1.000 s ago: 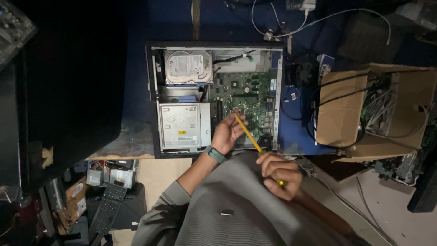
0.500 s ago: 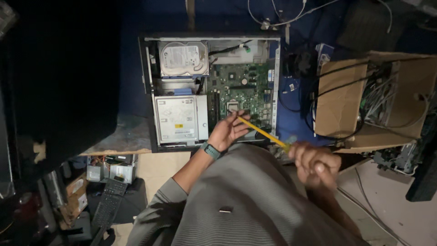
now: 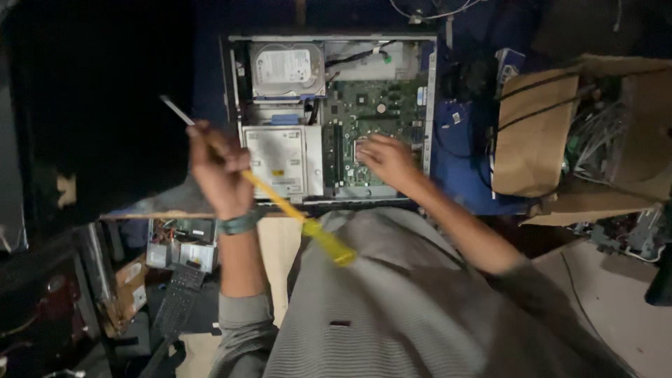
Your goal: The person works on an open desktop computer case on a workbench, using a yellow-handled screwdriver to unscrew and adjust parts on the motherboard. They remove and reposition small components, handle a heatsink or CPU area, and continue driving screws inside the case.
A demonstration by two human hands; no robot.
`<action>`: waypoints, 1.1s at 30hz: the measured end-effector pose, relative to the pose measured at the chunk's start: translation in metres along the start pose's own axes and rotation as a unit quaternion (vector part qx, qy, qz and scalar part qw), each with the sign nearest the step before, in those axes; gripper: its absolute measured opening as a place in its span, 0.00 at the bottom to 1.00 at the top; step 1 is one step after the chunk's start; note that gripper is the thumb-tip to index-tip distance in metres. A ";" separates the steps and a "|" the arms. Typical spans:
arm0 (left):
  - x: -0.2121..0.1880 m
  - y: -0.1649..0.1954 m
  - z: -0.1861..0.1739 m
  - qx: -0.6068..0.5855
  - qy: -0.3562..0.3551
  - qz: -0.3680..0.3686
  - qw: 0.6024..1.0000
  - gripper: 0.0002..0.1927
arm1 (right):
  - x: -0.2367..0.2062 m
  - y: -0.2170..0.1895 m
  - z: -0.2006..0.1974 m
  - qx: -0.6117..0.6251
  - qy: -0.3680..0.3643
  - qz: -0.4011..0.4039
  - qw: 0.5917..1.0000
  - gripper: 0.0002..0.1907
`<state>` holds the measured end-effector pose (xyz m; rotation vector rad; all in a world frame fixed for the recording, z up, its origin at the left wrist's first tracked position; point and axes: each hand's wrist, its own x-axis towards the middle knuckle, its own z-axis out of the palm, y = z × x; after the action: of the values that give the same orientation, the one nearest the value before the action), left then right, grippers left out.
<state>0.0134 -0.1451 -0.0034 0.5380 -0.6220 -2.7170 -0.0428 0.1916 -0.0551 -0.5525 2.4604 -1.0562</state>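
An open desktop computer case lies flat in front of me. Inside are a silver hard drive, a grey optical drive and a green motherboard. My left hand, with a teal wristband, is closed around a yellow-handled screwdriver at the case's left front corner. The metal shaft points up and left, away from the case. My right hand rests on the motherboard near its front edge, fingers curled, and it holds nothing that I can see.
A cardboard box full of cables stands to the right on the blue table top. A large dark monitor-like shape fills the left side. Below the table edge lie loose parts and a keyboard.
The screwdriver has passed from my right hand to my left, which moved out to the left of the case. My right hand went forward onto the motherboard.
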 end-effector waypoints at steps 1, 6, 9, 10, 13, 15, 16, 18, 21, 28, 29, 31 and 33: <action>-0.003 0.017 -0.008 -0.020 0.002 -0.006 1.000 0.12 | 0.016 0.001 0.018 -0.049 -0.009 -0.036 0.998 0.12; -0.043 0.031 -0.050 -0.120 0.061 -0.080 0.988 0.12 | 0.052 0.006 0.053 -0.151 -0.011 -0.108 0.983 0.08; -0.065 0.016 -0.069 -0.147 0.067 -0.096 0.982 0.12 | 0.050 0.007 0.058 -0.154 -0.007 -0.142 0.978 0.08; -0.069 0.012 -0.072 -0.184 0.064 -0.115 0.974 0.13 | 0.050 0.007 0.059 -0.148 0.001 -0.162 0.976 0.09; -0.075 0.006 -0.074 -0.224 0.059 -0.131 0.964 0.14 | 0.053 0.004 0.063 -0.163 -0.028 -0.136 0.977 0.06; -0.074 0.007 -0.069 -0.222 0.051 -0.128 0.965 0.14 | 0.056 0.001 0.064 -0.166 -0.015 -0.141 0.976 0.05; -0.073 0.009 -0.066 -0.219 0.048 -0.127 0.966 0.15 | 0.058 0.000 0.063 -0.167 -0.009 -0.144 0.975 0.06; -0.074 0.012 -0.058 -0.205 0.040 -0.121 0.970 0.14 | 0.061 -0.003 0.061 -0.177 -0.019 -0.174 0.968 0.04; -0.074 0.011 -0.049 -0.185 0.032 -0.122 0.975 0.14 | 0.064 -0.006 0.060 -0.183 -0.052 -0.156 0.969 0.04; -0.069 0.001 -0.041 -0.198 0.019 -0.160 0.967 0.16 | 0.068 -0.006 0.064 -0.167 -0.040 -0.133 0.976 0.05; -0.068 -0.001 -0.040 -0.198 0.015 -0.163 0.967 0.16 | 0.069 -0.006 0.064 -0.171 -0.048 -0.129 0.976 0.05; -0.067 -0.004 -0.039 -0.192 0.006 -0.165 0.967 0.15 | 0.071 -0.006 0.064 -0.178 -0.067 -0.122 0.974 0.05; -0.064 -0.008 -0.038 -0.190 0.006 -0.174 0.966 0.16 | 0.074 -0.007 0.063 -0.170 -0.062 -0.106 0.978 0.05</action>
<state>0.0839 -0.1285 -0.0199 0.6078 0.0119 -3.0458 -0.0713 0.1135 -0.1053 -0.9753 2.5233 -0.6483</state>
